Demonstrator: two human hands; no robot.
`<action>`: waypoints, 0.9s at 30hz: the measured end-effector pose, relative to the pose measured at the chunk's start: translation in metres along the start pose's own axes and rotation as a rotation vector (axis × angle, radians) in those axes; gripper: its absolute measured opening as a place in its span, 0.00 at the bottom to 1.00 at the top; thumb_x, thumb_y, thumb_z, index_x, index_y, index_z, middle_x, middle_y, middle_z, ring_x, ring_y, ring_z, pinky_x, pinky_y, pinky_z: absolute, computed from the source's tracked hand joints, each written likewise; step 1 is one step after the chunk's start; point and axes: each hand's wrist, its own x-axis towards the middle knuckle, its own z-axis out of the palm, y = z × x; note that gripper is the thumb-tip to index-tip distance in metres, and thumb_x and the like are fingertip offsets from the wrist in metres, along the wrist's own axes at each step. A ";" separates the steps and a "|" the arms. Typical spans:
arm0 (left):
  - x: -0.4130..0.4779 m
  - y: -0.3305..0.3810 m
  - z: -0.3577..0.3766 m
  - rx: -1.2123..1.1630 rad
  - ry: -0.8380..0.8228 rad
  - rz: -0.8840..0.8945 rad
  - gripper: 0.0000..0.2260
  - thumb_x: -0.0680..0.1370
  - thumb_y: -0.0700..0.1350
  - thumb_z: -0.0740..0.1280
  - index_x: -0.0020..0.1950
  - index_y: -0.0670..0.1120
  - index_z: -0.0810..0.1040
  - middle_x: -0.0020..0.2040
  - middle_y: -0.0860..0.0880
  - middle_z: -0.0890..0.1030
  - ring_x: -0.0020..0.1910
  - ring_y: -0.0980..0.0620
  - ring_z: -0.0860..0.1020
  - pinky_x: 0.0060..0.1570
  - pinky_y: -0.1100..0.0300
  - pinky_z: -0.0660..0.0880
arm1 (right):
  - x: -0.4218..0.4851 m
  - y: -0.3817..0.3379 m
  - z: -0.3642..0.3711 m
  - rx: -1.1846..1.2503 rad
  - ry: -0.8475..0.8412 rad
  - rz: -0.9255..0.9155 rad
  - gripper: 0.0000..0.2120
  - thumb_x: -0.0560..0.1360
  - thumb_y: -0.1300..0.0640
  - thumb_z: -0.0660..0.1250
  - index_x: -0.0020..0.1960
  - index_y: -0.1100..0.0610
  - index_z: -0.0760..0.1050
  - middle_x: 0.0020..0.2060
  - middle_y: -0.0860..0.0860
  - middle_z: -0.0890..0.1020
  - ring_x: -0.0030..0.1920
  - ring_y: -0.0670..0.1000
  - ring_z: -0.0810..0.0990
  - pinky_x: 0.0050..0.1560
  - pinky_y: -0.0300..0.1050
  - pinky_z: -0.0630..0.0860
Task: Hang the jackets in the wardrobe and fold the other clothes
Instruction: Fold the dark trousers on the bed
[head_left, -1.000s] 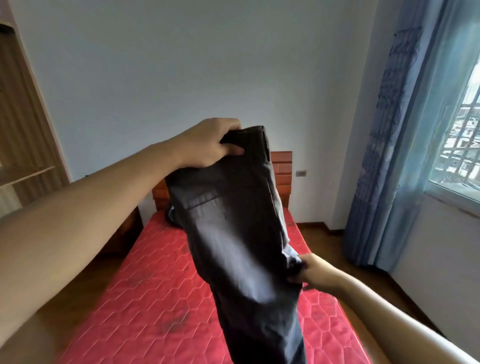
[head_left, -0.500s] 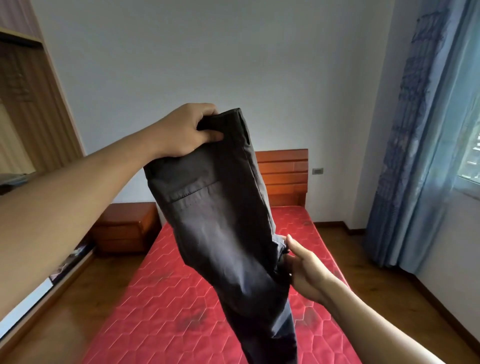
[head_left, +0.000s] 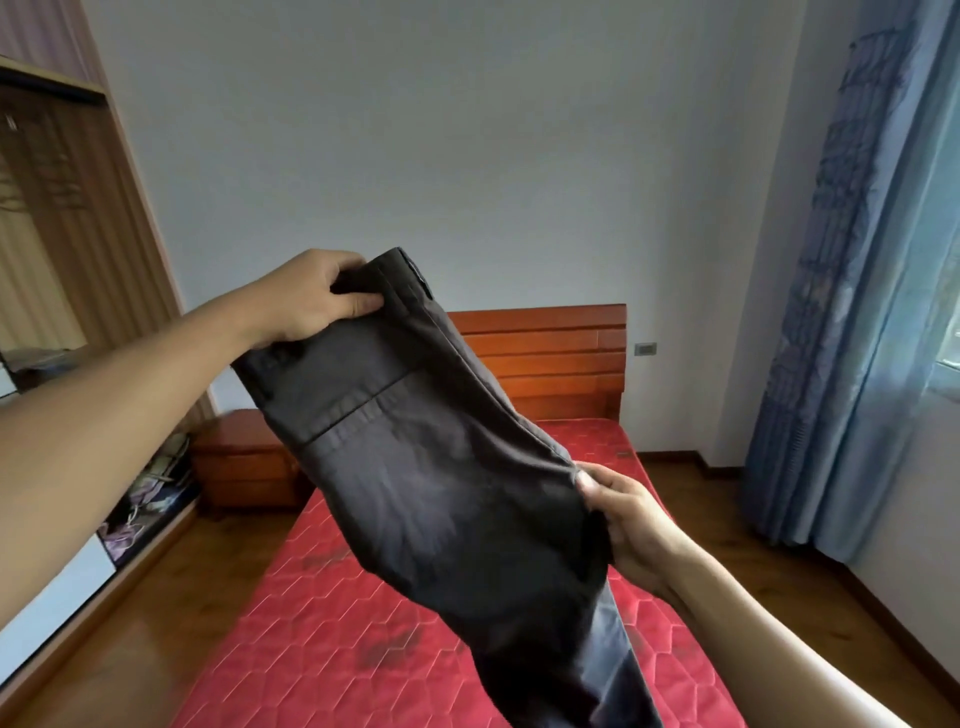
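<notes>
Above bed (head_left: 337, 623), both hands' fingers (head_left: 358, 304) curled, gripping dark trousers (head_left: 441, 467).

walls: plain pale wall (head_left: 467, 156), socket (head_left: 645, 349) | floor: dark wood floor (head_left: 753, 545) | centre: red quilted mattress (head_left: 337, 649), wooden headboard (head_left: 545, 353) | left: nightstand (head_left: 244, 467), wardrobe (head_left: 78, 234) | right: blue curtain (head_left: 841, 312) beside bright window (head_left: 948, 332), daylight

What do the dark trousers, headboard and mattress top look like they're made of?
Trousers: matte woven fabric, probably cotton twill; soft creases, stitched pocket welt.
Headboard: reddish-brown wood or wood veneer, semi-gloss; horizontal slats with light sheen.
Mattress: red quilted textile, slightly satiny; stitched hexagon pattern, some dark stains.
</notes>
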 end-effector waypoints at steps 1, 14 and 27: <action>0.001 0.001 0.000 0.008 -0.006 0.006 0.09 0.78 0.46 0.72 0.56 0.45 0.81 0.51 0.45 0.85 0.55 0.44 0.82 0.60 0.41 0.77 | 0.001 0.001 -0.003 -0.112 0.046 -0.034 0.23 0.69 0.55 0.80 0.59 0.65 0.81 0.56 0.66 0.84 0.55 0.62 0.83 0.57 0.53 0.80; 0.009 0.076 0.039 0.168 -0.151 0.226 0.05 0.77 0.47 0.74 0.49 0.47 0.80 0.45 0.50 0.83 0.46 0.52 0.81 0.49 0.53 0.76 | 0.010 -0.057 0.061 -0.798 -0.040 -0.338 0.21 0.71 0.54 0.79 0.62 0.52 0.77 0.54 0.47 0.85 0.57 0.47 0.84 0.60 0.49 0.80; -0.009 0.078 0.023 0.267 -0.203 0.155 0.15 0.73 0.54 0.77 0.55 0.53 0.78 0.48 0.56 0.83 0.46 0.58 0.80 0.48 0.58 0.77 | 0.023 -0.117 0.103 -0.685 0.041 -0.516 0.04 0.80 0.61 0.69 0.49 0.57 0.83 0.42 0.52 0.86 0.45 0.51 0.84 0.52 0.59 0.82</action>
